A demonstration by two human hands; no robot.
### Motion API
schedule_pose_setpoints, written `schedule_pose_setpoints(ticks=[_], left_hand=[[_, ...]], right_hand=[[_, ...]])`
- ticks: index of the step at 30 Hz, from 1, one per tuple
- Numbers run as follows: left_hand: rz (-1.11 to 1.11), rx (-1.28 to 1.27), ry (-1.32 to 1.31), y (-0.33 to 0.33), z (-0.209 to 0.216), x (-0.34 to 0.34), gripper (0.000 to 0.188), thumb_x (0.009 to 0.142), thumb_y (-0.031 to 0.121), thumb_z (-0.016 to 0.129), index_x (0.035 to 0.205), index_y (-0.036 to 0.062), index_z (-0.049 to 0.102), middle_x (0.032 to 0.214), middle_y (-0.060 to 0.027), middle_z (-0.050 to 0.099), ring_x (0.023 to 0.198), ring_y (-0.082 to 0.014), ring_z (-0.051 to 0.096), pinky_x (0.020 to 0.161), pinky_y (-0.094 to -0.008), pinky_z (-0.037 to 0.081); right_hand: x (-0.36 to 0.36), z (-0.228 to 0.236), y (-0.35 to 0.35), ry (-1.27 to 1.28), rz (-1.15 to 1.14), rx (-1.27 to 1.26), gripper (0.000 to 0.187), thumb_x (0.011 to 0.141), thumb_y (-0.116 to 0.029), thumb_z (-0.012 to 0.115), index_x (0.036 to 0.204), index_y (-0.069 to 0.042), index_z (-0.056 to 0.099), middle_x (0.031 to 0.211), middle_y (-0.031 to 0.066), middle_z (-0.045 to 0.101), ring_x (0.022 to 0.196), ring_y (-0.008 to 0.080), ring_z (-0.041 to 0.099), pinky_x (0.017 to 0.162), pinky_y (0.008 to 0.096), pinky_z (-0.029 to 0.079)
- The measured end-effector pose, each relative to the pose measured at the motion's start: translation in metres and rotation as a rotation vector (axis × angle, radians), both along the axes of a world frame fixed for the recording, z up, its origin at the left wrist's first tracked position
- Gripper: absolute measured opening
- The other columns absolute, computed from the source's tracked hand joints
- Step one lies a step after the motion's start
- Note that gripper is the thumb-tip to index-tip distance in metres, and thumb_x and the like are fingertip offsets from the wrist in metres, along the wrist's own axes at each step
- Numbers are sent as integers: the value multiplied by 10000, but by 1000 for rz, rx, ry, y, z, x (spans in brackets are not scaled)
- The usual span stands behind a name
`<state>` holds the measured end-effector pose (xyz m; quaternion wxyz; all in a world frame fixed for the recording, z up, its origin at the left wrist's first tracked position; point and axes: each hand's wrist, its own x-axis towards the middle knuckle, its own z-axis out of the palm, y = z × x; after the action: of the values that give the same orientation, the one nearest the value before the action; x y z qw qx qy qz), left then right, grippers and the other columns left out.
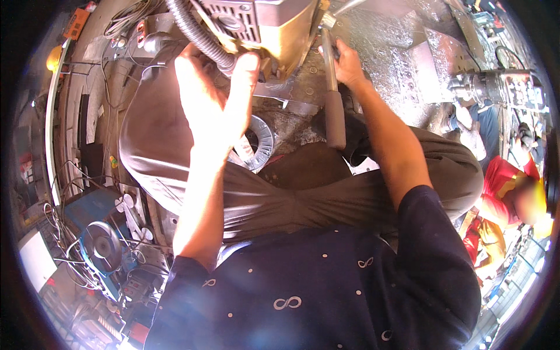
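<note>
A bulky machine, seemingly a magnetic drill (pixel 280 35), stands in front of me with a yellowish body and vented dark panel. A black corrugated hose (pixel 201 38) curves down its left side. My left hand (pixel 213 102) is at the machine's lower left, thumb against its underside and fingers partly hidden behind the hose; it appears to grip the machine. On the machine's right a metal lever (pixel 335 119) with a grey grip slants down from a hub. My right hand (pixel 349 65) reaches behind the lever's bare rod, its fingers curled around it as far as they show.
Between my crossed legs lies a ring-shaped coil (pixel 265 143). Bright shavings cover the steel plate (pixel 396 64) at right. A dark cylindrical machine (pixel 493 87) lies beyond it. Another person (pixel 496 198) in red and yellow sits at far right. Cables and a blue machine (pixel 99 239) are at left.
</note>
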<state>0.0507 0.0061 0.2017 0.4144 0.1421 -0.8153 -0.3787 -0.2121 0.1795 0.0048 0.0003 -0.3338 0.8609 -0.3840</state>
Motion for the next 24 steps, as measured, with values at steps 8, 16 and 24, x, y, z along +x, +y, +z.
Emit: schedule_pose_setpoints(ticks=[8,16,24], left_hand=[[33,51,54,8,-45,-21,617,1014,276,673,1426,-80,382,1014,-96,609,864,-118,569,792,-277,490],[111,140,343,-24,-63,-60,461,1011,393,632,1159,-42,592,915,-67,599,829,-170,569,740,-335,473],[45,91,194,-99,-46,-79,261,1029,231,556,1013,-18,630,799,-42,629,688,-141,562,638,-292,468]], right_hand=[[-137,68,-4,198,55,669,518,894,-503,728,1123,-39,760,993,213,762,940,382,739,856,449,584],[-124,142,23,628,-34,554,418,906,-520,677,936,-119,788,854,78,772,833,315,728,804,531,517],[-104,107,38,728,-311,630,248,938,-374,623,916,-204,802,848,69,757,923,299,705,857,581,457]])
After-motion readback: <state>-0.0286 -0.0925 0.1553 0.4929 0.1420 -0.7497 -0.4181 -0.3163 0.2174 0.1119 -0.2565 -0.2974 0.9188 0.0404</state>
